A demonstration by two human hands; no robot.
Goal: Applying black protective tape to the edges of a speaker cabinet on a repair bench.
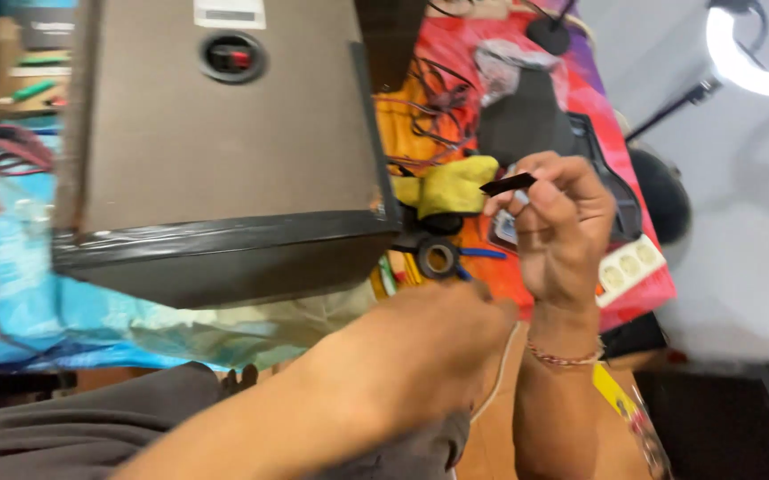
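My right hand [555,222], with a bead bracelet at the wrist, pinches a short strip of black tape [507,184] between thumb and fingertips, above the red cloth. My left hand [455,333] is blurred just below it, with its back to me and its fingers curled under. A thin white wire [496,378] hangs down from beneath it. A roll of black tape [438,259] lies just past the left hand, by the corner of a large brown speaker box [215,151]. That box has black tape along its near edge.
A yellow cloth [454,185] and tangled dark wires [429,107] lie beside the box on a red-orange cloth [526,276]. A white power strip [630,265] sits at the cloth's edge. Blue plastic sheeting [20,293] lies under the box. A lit ring lamp [749,53] stands at the right.
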